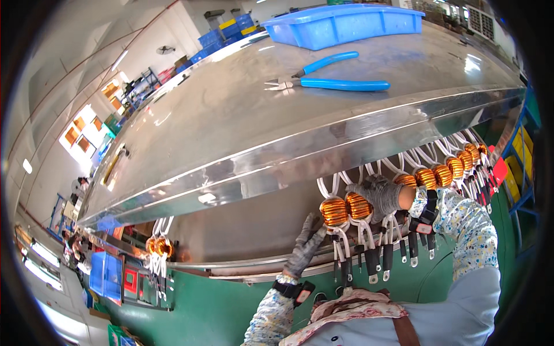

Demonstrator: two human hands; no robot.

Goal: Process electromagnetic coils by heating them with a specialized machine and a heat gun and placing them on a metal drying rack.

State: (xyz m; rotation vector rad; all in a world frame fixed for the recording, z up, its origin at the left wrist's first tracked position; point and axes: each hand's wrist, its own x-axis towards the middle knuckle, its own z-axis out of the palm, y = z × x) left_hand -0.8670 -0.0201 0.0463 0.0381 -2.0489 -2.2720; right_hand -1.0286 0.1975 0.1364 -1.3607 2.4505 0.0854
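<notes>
From the head-worn camera: a row of plump coils [333,212], wound in shiny copper-orange wire, hangs below the near edge of a grey metal surface [219,104], from four o'clock round to three. White leads [340,245] loop above each coil and drop below it, some ending in black sleeves [372,258] and silvery ring lugs [373,279]. With its leads, each nearer coil has its long axis roughly upright, lugs pointing to six o'clock. At five o'clock, the gloved left hand [303,248] is just beside the leftmost coil of this row, thumb and fingers extended and slightly apart. Toward four o'clock, the gloved right hand [380,196] reaches among the coils; whether it grips one, I cannot tell. The surface's polished edge [323,141] slants from eight o'clock to two, above both hands. Neighbouring coils crowd the right hand's three o'clock side; a wide gap separates the left hand from more coils at eight o'clock.
</notes>
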